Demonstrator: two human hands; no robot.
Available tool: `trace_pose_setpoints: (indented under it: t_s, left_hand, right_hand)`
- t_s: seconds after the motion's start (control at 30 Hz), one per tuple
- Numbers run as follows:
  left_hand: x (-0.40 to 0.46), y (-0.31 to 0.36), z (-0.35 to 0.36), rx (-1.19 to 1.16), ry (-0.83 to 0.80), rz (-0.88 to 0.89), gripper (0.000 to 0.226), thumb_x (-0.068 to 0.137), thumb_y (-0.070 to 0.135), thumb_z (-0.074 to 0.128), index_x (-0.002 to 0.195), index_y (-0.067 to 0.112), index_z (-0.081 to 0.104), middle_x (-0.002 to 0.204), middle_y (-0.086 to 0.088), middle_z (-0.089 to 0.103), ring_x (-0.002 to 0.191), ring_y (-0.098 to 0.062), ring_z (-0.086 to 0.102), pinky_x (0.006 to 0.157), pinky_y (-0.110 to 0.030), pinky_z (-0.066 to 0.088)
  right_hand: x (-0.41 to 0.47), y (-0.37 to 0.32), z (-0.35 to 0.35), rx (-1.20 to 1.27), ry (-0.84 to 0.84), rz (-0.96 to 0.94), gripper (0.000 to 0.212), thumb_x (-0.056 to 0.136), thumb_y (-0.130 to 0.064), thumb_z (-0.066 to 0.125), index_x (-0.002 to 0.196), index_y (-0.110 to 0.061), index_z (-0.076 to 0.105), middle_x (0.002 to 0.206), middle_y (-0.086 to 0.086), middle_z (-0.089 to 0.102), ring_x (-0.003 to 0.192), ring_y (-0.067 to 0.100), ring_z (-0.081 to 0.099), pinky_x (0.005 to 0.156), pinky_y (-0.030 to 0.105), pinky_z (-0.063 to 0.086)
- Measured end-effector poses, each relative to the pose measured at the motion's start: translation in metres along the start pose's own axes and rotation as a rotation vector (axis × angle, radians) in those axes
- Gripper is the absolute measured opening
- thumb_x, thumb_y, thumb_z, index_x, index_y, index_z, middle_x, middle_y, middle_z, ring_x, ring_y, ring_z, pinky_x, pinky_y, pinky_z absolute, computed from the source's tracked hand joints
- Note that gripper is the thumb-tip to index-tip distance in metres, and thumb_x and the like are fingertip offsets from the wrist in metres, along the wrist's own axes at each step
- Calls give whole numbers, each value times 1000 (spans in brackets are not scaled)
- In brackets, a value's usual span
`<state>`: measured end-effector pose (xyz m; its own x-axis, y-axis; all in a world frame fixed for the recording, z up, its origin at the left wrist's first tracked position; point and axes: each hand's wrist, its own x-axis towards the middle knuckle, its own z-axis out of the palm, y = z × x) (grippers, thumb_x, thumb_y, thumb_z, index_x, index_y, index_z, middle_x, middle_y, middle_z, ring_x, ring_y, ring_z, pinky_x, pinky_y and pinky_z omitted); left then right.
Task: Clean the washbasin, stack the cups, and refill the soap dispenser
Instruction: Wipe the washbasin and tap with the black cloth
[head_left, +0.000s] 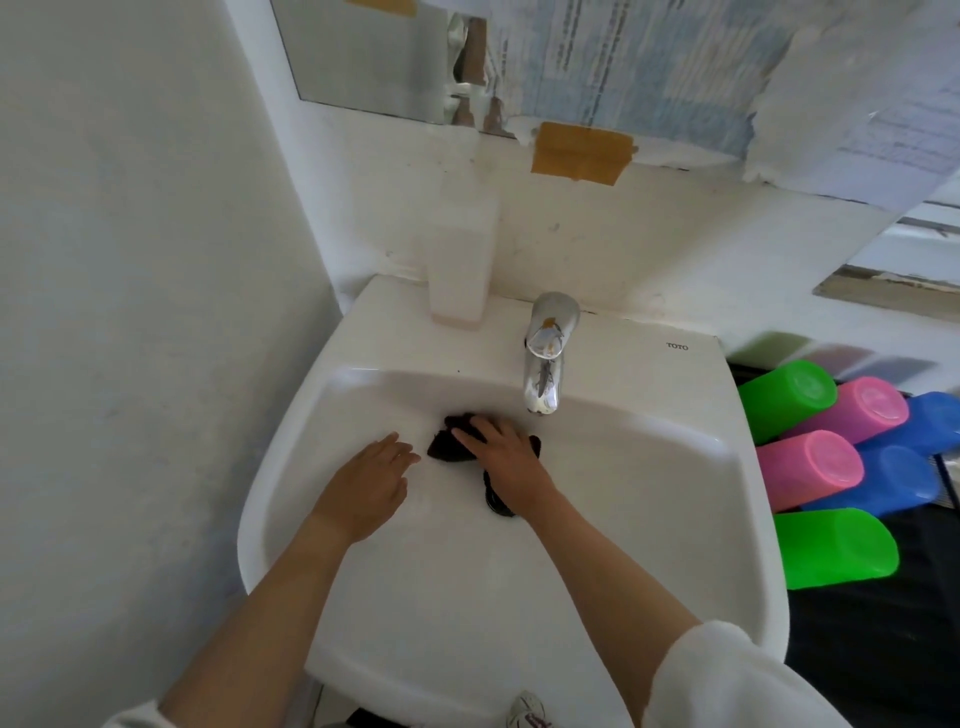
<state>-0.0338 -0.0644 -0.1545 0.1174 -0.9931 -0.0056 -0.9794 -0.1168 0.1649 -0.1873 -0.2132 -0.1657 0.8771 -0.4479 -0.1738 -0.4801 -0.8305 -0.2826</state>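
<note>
The right hand (506, 449) lies flat with fingers straight and slightly apart, pressing a dark cloth (451, 444) against the back slope of the washbasin (649, 467); the cloth shows out from under the fingertips toward 10 o'clock and trails beneath the palm toward 6. The left hand (371, 486), at 9 o'clock of the cloth, rests flat on the bowl, fingers straight and together, tips just beside the cloth. The tap (545, 353) stands at 1 o'clock, the soap dispenser (460, 254) at 12. Coloured cups (810, 470) lie tumbled at 3 o'clock.
</note>
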Motion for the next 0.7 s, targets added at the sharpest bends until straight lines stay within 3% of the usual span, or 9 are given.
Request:
trace_pose_setpoints:
  t_s: [0.1, 0.23, 0.4, 0.47, 0.57, 0.7]
  left_hand:
    - [-5, -2, 2, 24, -8, 8, 32, 61, 18, 63, 91, 12, 73, 94, -1, 73, 92, -20, 70, 70, -29, 56]
    - [-6, -5, 6, 82, 55, 31, 30, 60, 15, 74, 91, 14, 73, 94, 0, 73, 92, -19, 70, 71, -27, 55]
    - [-1, 3, 7, 99, 74, 65, 28, 64, 22, 58, 87, 18, 73, 91, 5, 73, 91, -15, 70, 69, -23, 55]
    - [0, 6, 7, 117, 99, 85, 26, 63, 19, 67, 88, 19, 73, 91, 5, 73, 91, -15, 70, 70, -24, 55]
    - [1, 11, 5, 120, 33, 67, 43, 47, 18, 88, 87, 19, 73, 92, 6, 73, 92, -15, 70, 71, -28, 56]
    - [5, 18, 7, 124, 24, 82, 45, 43, 18, 89, 85, 18, 74, 89, 5, 73, 90, -15, 71, 68, -28, 56]
  right_hand:
    - [-1, -3, 2, -30, -173, 120, 77, 82, 11, 40, 147, -26, 21, 154, 1, 17, 132, 29, 27, 97, 42, 34]
    - [-4, 2, 4, 22, -175, 197, 67, 85, 8, 34, 141, -30, 35, 146, 2, 33, 122, 29, 36, 91, 41, 36]
    - [-16, 26, -2, 75, -264, 257, 54, 86, 3, 37, 121, -31, 59, 125, 3, 53, 114, 28, 41, 94, 38, 33]
    - [-25, 36, -6, 211, -150, 316, 52, 82, 2, 41, 113, -30, 66, 118, 2, 60, 112, 29, 45, 92, 35, 38]
    - [-42, 51, -10, 261, 140, 468, 49, 79, 0, 48, 117, -26, 65, 118, 5, 59, 116, 30, 43, 92, 36, 41]
    - [-69, 60, -4, 75, 98, 607, 53, 85, -1, 44, 132, -24, 51, 127, 11, 47, 112, 35, 41, 86, 41, 42]
